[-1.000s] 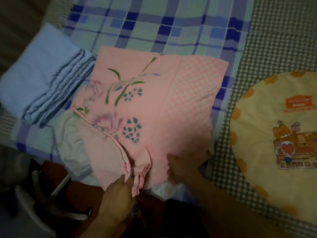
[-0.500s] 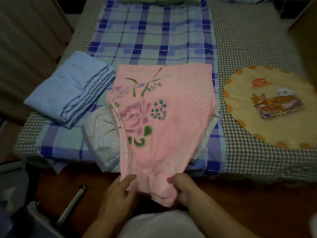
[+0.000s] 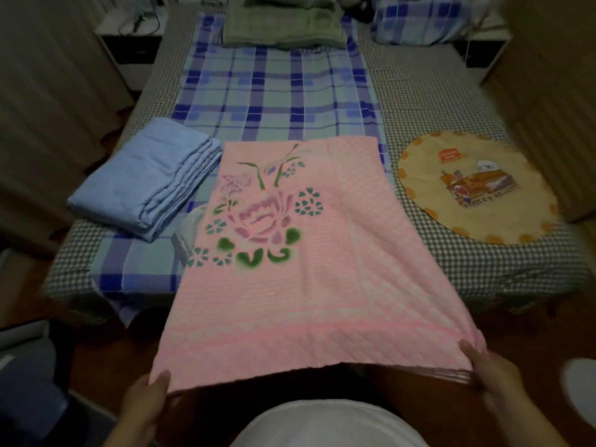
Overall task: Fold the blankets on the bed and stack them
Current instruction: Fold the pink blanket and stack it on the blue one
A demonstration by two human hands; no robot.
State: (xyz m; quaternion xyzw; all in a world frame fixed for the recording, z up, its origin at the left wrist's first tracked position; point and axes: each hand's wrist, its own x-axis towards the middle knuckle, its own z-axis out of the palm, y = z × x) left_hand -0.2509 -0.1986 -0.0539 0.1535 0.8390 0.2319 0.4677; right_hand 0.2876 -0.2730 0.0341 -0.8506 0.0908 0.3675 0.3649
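The pink blanket (image 3: 290,253) runs from 12 o'clock on the bed (image 3: 451,259) down to 6 o'clock, its near edge lifted off the mattress and hanging in the air past the foot of the bed. The left hand (image 3: 145,404) pinches the near left corner at 7 o'clock, thumb on top. The right hand (image 3: 490,372) grips the near right corner at 5 o'clock, where several layered edges show bunched under the fingers. The far edge lies flat and straight across the blue plaid sheet (image 3: 274,91). The flower print sits on the blanket's left half.

At 10 o'clock a folded blue blanket (image 3: 142,188) rests on the bed, its stacked edges facing the pink one and just beside its left edge. A bit of white cloth (image 3: 190,227) peeks out between the 2, under the pink blanket's left edge. At 2 o'clock a round yellow cushion (image 3: 477,188) lies near the pink blanket's right edge, apart from it. At 12 o'clock, well apart, folded green blankets (image 3: 280,27) sit at the head of the bed.

The plaid sheet between the pink blanket's far edge and the green stack lies bare.
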